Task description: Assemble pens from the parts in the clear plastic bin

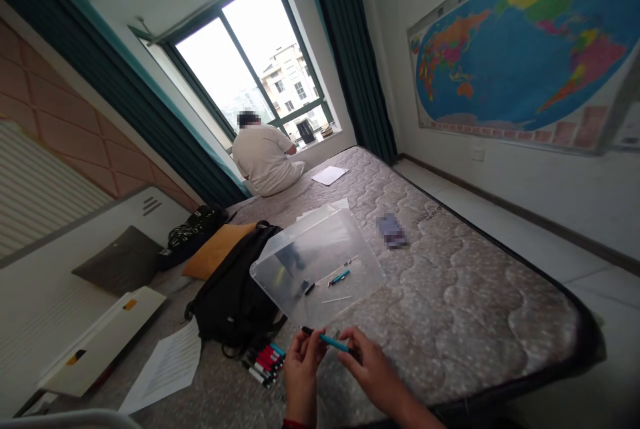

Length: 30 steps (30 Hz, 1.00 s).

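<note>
The left hand (305, 351) and right hand (364, 357) pinch the teal pen (333, 342), likely light, stiff and slick, best held along its barrel.

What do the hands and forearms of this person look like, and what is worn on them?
The left hand and right hand wear no gloves. A red band or cuff crosses the left forearm at the picture's bottom edge. The right forearm shows no sleeve.

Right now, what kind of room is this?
Probably a bedroom: there's a wide, quilted grey-brown mattress, long dark-green cloth curtains, and a big, colourful oval world map up high.
</note>
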Motion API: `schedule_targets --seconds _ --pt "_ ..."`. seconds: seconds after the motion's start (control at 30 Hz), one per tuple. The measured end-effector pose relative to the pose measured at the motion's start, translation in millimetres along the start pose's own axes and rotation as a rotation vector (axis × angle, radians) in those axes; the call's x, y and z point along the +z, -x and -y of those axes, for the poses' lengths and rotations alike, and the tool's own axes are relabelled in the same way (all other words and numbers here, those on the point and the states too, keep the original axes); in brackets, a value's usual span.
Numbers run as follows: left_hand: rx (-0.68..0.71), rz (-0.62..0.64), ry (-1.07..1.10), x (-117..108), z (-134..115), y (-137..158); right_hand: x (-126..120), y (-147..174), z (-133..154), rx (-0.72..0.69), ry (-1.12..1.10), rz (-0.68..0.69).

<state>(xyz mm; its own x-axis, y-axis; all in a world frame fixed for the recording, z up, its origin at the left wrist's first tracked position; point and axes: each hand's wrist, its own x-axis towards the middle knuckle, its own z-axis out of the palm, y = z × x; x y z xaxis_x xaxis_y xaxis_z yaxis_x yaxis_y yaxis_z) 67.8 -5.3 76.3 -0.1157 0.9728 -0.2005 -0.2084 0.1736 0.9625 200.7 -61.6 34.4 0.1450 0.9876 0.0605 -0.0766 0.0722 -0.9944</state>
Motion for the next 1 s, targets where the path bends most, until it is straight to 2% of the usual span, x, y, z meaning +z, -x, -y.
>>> schedule_targets --seconds 0.13,0.23,0.37,0.5,0.7,0.83,1.0 --pt "-0.037 0.01 0.003 -1 -5 9 -1 3 3 0.023 0.036 0.045" --pt "-0.033 0.013 0.006 -2 -5 14 1 3 2 0.009 0.074 0.027" --pt "0.0 -0.039 -0.014 -3 -7 14 -1 6 7 -0.032 0.153 0.023" --pt "-0.037 -0.047 -0.011 1 -10 15 -4 10 15 -0.119 0.227 -0.003" --pt "-0.022 0.024 -0.037 11 -15 26 -2 6 10 0.039 0.066 0.009" --pt "-0.011 0.02 -0.136 10 -22 29 -4 10 10 -0.066 0.202 -0.059" --pt "-0.057 0.025 -0.143 5 -27 28 -7 15 18 -0.196 0.24 -0.006"
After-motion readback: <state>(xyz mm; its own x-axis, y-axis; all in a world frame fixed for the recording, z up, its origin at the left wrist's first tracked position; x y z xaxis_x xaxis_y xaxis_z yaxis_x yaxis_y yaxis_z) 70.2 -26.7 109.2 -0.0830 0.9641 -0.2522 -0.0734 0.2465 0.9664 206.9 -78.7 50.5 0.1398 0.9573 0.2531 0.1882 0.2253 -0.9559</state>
